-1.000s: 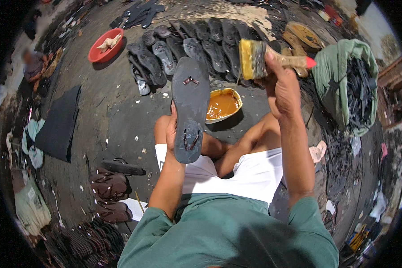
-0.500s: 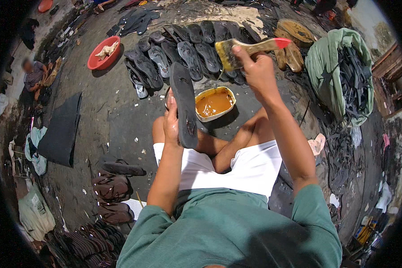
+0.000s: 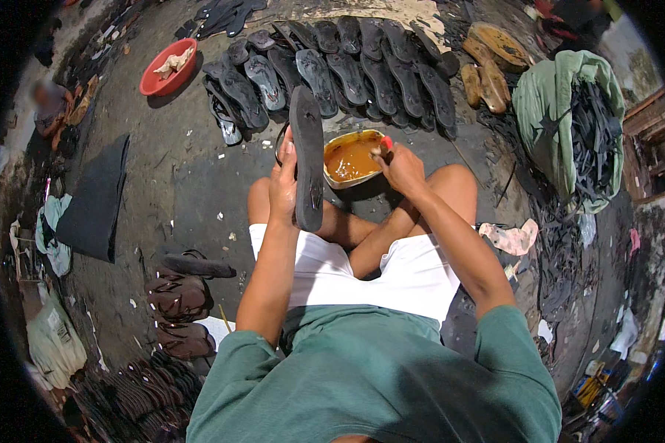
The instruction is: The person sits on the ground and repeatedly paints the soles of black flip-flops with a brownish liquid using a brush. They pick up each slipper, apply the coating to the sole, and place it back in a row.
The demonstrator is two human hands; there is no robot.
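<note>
Brush (image 3: pixel 387 142) lowered to tub (image 3: pixel 340 184), right hand (image 3: pixel 404 169) clamped round it; left hand (image 3: pixel 282 186) gripping sandal (image 3: pixel 309 159)

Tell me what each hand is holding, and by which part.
Left hand: black flip-flop, around mid-length, from its strap side. Right hand: brush, by its red-tipped handle; bristles can't be made out.

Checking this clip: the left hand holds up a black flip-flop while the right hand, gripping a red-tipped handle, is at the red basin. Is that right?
Not quite. The head view shows the right hand, gripping the red-tipped handle, at the container of amber liquid, not the red basin. The left hand does hold up a black flip-flop.
</note>
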